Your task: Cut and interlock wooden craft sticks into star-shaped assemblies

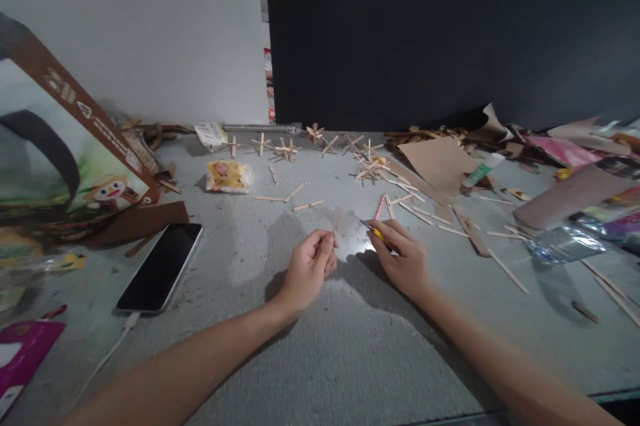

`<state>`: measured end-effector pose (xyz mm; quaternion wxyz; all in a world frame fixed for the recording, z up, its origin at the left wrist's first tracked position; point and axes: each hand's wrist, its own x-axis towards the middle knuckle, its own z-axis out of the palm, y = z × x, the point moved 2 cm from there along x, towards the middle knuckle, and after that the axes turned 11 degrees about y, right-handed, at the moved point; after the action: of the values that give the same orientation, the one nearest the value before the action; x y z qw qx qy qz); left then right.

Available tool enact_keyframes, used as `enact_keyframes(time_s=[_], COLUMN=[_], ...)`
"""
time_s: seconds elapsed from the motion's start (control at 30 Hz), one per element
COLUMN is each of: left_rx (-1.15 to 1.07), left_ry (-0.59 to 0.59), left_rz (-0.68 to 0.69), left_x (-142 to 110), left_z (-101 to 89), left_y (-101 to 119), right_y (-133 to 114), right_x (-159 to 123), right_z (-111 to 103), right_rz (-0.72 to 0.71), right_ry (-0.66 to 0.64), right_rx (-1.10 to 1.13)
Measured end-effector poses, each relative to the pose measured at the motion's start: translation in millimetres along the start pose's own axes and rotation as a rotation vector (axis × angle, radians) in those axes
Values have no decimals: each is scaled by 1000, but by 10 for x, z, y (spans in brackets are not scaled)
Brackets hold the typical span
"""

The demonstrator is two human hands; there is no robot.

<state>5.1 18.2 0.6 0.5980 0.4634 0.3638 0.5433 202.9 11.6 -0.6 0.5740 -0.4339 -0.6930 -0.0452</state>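
My left hand point(311, 266) is closed, pinching a short wooden stick point(340, 219) that points up and looks blurred. Close by on the right, my right hand point(403, 256) wraps round a yellow-handled craft knife point(379, 234). Its dark, thin tip points up and left toward the stick, with a gap between them. Beyond my hands lie loose stick pieces point(309, 205) and a red-and-white striped straw point(381, 206). Farther back stand several small crossed-stick shapes point(285, 149), with a pile of them point(371, 169) to the right.
A phone point(160, 268) with a white cable lies left, near a printed box point(75, 139). A yellow packet point(229, 177) sits ahead. At right are long sticks point(507, 271), cardboard point(440, 163), a green-and-white tube point(483, 171) and clear plastic point(567, 244). Panels rise behind the table.
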Motion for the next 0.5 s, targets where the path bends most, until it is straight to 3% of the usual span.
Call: enact_keyframes(time_s=[0.17, 0.5], left_rx=[-1, -14], left_ry=[-13, -49], left_rz=[-10, -17], left_x=[-9, -26], left_z=[11, 26], left_y=[-1, -22], right_y=[-129, -145], right_x=[10, 53], right_z=[5, 4], right_rz=[-127, -175], right_ry=[-125, -158], right_rx=[123, 138])
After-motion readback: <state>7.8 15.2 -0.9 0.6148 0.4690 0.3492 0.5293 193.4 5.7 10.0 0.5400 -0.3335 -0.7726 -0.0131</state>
